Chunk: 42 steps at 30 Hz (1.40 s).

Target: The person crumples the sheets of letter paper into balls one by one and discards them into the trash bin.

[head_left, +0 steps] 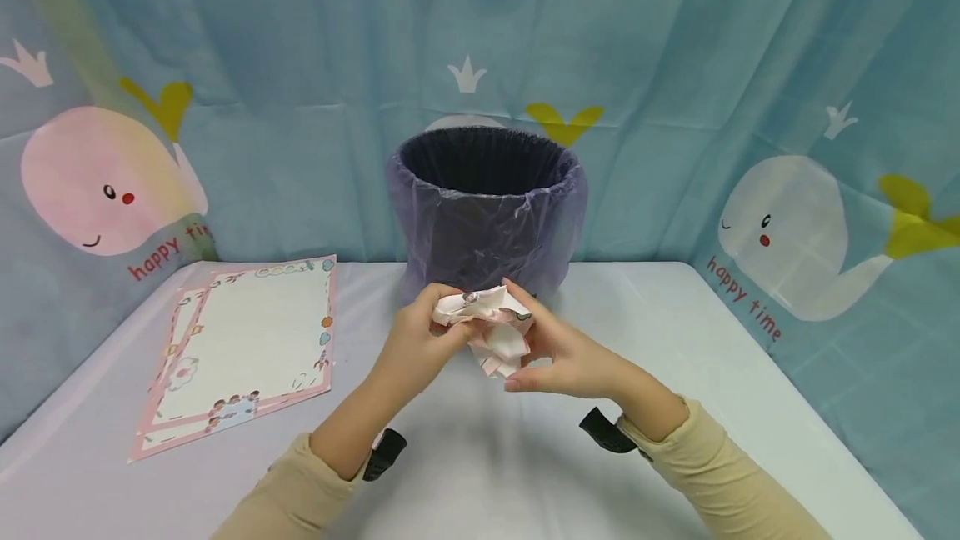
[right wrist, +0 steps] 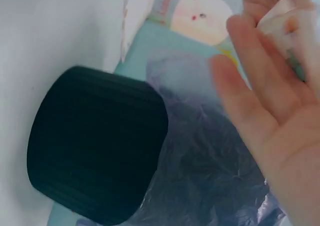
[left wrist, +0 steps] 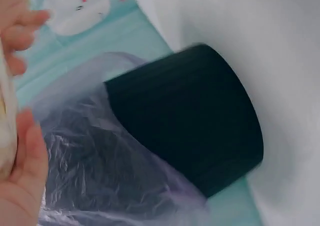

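Note:
A crumpled sheet of paper point(head_left: 491, 319), white with pink printed edges, is held up in front of the bin. My left hand point(head_left: 423, 340) grips its left side, thumb across the near face and fingers behind. Along the right side of the wad, my right hand point(head_left: 570, 352) touches it with loosely spread fingers, its thumb below. In the right wrist view those fingers point(right wrist: 250, 93) look fairly straight, and part of the paper point(right wrist: 285, 28) shows beyond them, blurred. The left wrist view catches only a strip of the paper point(left wrist: 6, 121) at its edge.
Behind the hands stands a dark bin point(head_left: 487, 227) lined with a translucent purple bag point(head_left: 573, 198). Flat sheets with pink decorated borders point(head_left: 251, 340) lie overlapping at the left of the white table point(head_left: 637, 307). A blue curtain point(head_left: 300, 165) printed with whales hangs around the table.

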{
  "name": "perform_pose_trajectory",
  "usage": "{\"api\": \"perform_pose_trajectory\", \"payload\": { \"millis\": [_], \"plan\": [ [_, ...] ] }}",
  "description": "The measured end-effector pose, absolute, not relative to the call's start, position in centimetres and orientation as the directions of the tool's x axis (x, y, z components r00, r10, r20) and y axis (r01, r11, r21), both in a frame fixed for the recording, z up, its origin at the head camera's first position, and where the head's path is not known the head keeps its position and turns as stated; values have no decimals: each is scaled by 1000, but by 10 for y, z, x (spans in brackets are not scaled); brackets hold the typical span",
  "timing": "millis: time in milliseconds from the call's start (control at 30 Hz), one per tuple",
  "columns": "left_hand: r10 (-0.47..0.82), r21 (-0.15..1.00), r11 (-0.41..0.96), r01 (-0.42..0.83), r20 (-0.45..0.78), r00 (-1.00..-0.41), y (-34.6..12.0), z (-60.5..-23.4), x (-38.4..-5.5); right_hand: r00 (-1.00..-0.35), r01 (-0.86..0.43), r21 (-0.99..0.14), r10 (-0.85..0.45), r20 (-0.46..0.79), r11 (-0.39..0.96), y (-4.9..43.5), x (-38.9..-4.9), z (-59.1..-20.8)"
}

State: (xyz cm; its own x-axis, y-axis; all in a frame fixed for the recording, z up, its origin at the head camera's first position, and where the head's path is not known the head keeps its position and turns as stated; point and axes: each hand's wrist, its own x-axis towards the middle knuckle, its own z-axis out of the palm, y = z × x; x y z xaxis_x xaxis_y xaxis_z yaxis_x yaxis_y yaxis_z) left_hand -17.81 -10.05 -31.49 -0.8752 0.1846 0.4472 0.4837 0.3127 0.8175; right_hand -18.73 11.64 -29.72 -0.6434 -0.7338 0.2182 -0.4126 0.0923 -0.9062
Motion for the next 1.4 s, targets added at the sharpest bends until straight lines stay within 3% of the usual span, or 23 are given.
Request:
{"api": "perform_pose_trajectory", "payload": {
  "millis": [200,333,467,633,833,933,1067,1167,1400],
  "plan": [
    [174,912,168,374,346,-922,-100,-310,-178,-647,-587,-785,-698,307,198,117,-191,-293],
    [187,908,201,369,334,-924,-95,-310,-175,-647,-630,-757,-656,389,172,113,-193,-294],
    [322,851,305,428,331,-887,-96,-310,-171,-678,-630,-766,-572,462,127,110,-194,-299],
    [464,819,319,477,303,-832,-99,-312,-168,-689,-663,-743,-461,559,89,109,-199,-309],
    [347,831,347,436,319,-882,-86,-320,-170,-669,-715,-697,-351,655,62,100,-201,-316],
    [260,851,306,426,356,-897,-86,-321,-171,-688,-696,-709,-381,618,108,98,-200,-315],
    [174,864,261,430,396,-902,-91,-319,-173,-715,-608,-782,-523,464,137,104,-198,-310],
    [148,864,242,442,417,-897,-96,-317,-175,-658,-573,-815,-644,391,90,113,-198,-308],
    [223,857,203,473,430,-875,-104,-316,-180,-501,-575,-815,-756,421,-72,136,-214,-307]
  ]
}}
